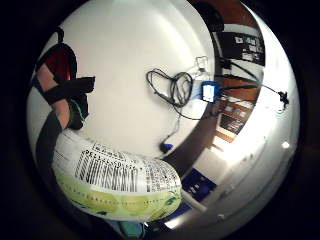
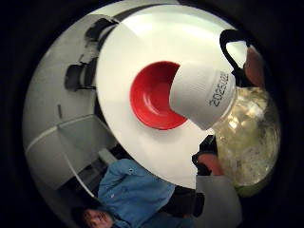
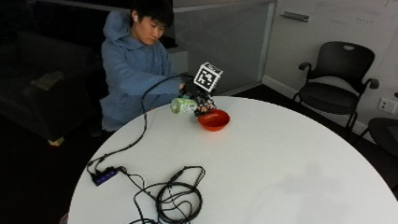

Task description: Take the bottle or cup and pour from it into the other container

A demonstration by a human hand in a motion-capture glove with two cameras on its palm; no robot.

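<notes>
A person holds a clear bottle (image 3: pixel 184 105) with a green and white label in the gloved right hand (image 3: pixel 198 99), lifted above the round white table (image 3: pixel 280 158). The bottle lies tipped on its side, its white cap (image 2: pixel 202 93) pointing over the rim of a red bowl (image 3: pixel 214 120). In the thumb side palm view the cap is on and hangs over the red bowl (image 2: pixel 153 95), with pale liquid in the bottle (image 2: pixel 247 135). The labelled bottle (image 1: pixel 115 182) fills much of the little finger side palm view, with fingers (image 1: pixel 57 92) curled round it.
A coil of black cable (image 3: pixel 177 198) and a small black hub (image 3: pixel 103 176) lie at the table's near left side. Two black office chairs (image 3: pixel 336 84) stand by the far wall. The person's bare hand is hidden.
</notes>
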